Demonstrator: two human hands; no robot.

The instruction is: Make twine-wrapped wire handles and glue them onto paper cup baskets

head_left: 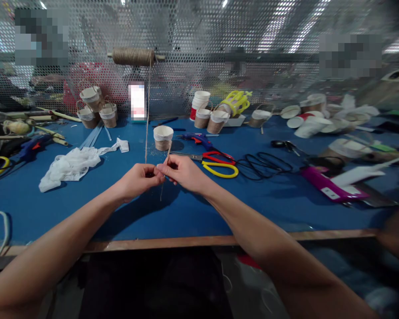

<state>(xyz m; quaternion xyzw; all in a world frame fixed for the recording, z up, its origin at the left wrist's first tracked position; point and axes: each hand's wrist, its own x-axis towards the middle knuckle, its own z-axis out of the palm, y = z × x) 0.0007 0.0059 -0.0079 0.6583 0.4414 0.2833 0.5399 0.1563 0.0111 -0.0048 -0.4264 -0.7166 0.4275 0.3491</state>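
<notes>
Pinched fingers of my left hand (140, 179) hold the twine (148, 110), which runs down from a brown spool (133, 57) on a rod at the mesh. My right hand (184, 172) also pinches twine, its fingertips meeting those of the left. A short piece sticks up above the right hand and a loose end hangs below both. Just beyond the hands stands a small paper cup (162, 138) with a brown wrapped lower part and a whitish upper band. Scissors (219, 164) with red and yellow handles lie right of my right hand.
A blue glue gun (199, 140) lies behind the scissors, with a black cable (266, 165) to the right. White lace fabric (73, 164) is heaped at left. Several wrapped cups (95, 106) stand along the back. A purple power strip (332, 184) sits right; the table's wooden edge (173, 242) is nearest me.
</notes>
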